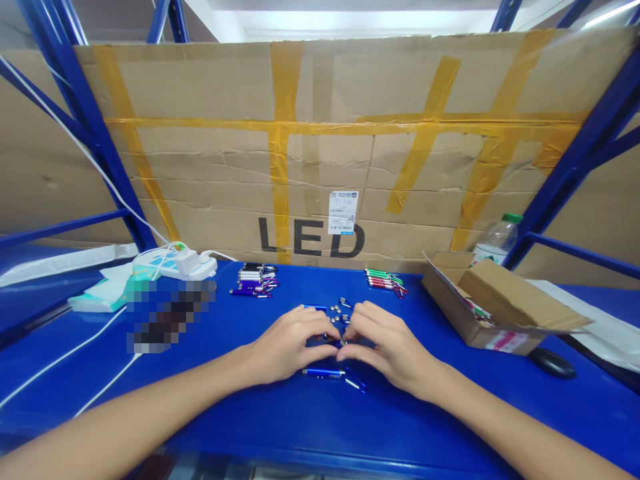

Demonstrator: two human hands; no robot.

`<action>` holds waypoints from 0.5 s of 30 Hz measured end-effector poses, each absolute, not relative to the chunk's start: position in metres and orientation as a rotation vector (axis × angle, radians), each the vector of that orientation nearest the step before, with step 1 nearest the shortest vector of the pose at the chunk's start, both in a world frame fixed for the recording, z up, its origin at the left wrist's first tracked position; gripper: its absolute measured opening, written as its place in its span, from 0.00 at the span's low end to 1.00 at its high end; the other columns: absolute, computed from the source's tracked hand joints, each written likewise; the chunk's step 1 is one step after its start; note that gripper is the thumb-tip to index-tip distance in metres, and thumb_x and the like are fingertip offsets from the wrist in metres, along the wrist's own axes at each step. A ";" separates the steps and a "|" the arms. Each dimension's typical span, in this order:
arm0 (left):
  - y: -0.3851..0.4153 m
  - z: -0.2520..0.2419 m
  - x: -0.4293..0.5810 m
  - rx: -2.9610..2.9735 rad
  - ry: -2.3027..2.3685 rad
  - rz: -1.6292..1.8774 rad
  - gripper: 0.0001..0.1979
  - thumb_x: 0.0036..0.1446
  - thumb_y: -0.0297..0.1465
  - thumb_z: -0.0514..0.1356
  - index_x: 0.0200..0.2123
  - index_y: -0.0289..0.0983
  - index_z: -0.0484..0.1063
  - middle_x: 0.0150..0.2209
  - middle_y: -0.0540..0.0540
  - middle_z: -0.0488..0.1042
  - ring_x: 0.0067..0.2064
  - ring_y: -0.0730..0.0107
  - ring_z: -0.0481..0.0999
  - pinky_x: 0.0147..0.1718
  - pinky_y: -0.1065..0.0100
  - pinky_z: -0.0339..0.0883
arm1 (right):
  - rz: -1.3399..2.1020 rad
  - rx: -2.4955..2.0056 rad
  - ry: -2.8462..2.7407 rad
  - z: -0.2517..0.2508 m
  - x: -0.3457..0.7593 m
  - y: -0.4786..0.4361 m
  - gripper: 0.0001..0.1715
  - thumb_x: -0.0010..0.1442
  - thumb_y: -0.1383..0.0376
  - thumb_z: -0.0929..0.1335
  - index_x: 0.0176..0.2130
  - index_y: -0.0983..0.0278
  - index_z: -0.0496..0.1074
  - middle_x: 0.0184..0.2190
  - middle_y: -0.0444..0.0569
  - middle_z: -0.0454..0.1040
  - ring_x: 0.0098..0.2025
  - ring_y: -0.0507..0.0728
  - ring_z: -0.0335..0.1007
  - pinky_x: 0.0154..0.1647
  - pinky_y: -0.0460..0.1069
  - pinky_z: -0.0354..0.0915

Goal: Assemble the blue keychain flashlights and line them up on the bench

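Note:
My left hand [300,340] is closed, its thumb and fingertips bent together over the middle of the table; what they hold, if anything, is hidden. Facing it, my right hand [383,343] pinches a small silver button cell [343,343] between thumb and forefinger. The two hands' fingertips nearly meet. Several loose button cells [335,310] lie just beyond the fingers, beside a small clip [346,303]. Closer to me lies a blue keychain flashlight [324,373] with a blue carabiner [356,380] at its right end. Another blue tube [315,307] shows partly behind my left hand.
Black, silver and purple flashlights [254,280] lie in a row at the back left, green and red ones [384,280] at the back right. An open cardboard box [500,303], a black mouse [553,363] and a bottle [497,240] stand right. A power strip [200,267] with cables lies left.

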State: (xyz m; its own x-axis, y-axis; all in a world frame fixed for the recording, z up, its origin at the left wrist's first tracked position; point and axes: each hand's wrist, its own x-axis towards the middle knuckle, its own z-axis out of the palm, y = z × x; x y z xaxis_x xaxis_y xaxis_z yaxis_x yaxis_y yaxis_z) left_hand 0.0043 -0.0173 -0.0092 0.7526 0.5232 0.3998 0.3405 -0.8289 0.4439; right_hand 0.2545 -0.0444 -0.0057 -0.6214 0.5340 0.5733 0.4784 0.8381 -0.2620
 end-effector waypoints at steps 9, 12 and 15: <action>-0.014 -0.013 0.004 2.618 0.727 0.793 0.10 0.73 0.39 0.63 0.48 0.40 0.79 0.48 0.45 0.84 0.50 0.60 0.81 0.50 0.62 0.64 | 0.060 -0.761 -2.329 -0.002 0.255 -0.046 0.15 0.75 0.52 0.68 0.43 0.61 0.72 0.38 0.49 0.75 0.40 0.59 0.69 0.40 0.51 0.65; -0.011 -0.015 0.004 2.617 0.788 0.828 0.10 0.73 0.39 0.63 0.49 0.40 0.79 0.47 0.45 0.84 0.48 0.60 0.80 0.50 0.61 0.63 | 0.068 -0.758 -2.296 0.000 0.255 -0.047 0.11 0.77 0.56 0.67 0.48 0.61 0.73 0.40 0.50 0.75 0.42 0.59 0.71 0.42 0.52 0.68; -0.010 -0.016 0.004 2.610 0.803 0.849 0.10 0.72 0.39 0.64 0.49 0.40 0.79 0.46 0.46 0.84 0.47 0.60 0.80 0.49 0.62 0.63 | 0.056 -0.746 -2.316 0.002 0.254 -0.048 0.08 0.78 0.60 0.66 0.48 0.60 0.73 0.40 0.51 0.75 0.42 0.59 0.71 0.43 0.53 0.69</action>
State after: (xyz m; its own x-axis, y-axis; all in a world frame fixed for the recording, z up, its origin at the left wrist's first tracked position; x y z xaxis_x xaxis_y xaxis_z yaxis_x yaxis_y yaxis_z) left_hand 0.0039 -0.0104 -0.0155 0.6728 0.5851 0.4528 0.4198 -0.8059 0.4176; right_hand 0.2544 -0.0485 0.0019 -0.5946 0.5280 0.6064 0.4983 0.8338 -0.2375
